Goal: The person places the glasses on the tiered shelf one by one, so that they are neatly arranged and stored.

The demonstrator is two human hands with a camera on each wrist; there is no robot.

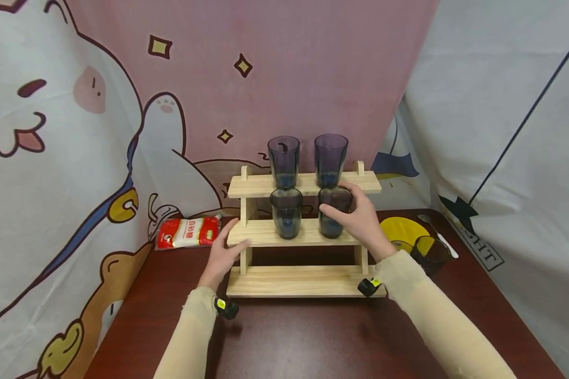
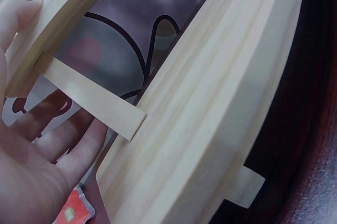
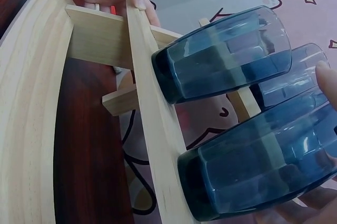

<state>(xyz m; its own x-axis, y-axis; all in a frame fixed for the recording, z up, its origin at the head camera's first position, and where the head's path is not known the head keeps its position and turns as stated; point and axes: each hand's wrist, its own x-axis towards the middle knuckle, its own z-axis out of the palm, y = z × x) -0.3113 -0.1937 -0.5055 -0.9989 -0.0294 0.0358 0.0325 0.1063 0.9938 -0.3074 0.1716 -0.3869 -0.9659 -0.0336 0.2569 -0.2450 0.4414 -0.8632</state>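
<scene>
A three-tier wooden shelf rack stands on the table. My right hand holds a dark blue-tinted drinking glass on the right of the middle tier, thumb in front and fingers around the far side. In the right wrist view that glass has its base on the board. Left of it stands a matching glass, and two taller purple-tinted glasses are on the top tier. My left hand grips the left end of the middle tier, thumb on top and fingers behind the upright.
A red and white packet lies left of the rack. To the right are a yellow plate, another dark glass and a white-handled utensil. Printed cloth hangs close behind the rack and along both sides.
</scene>
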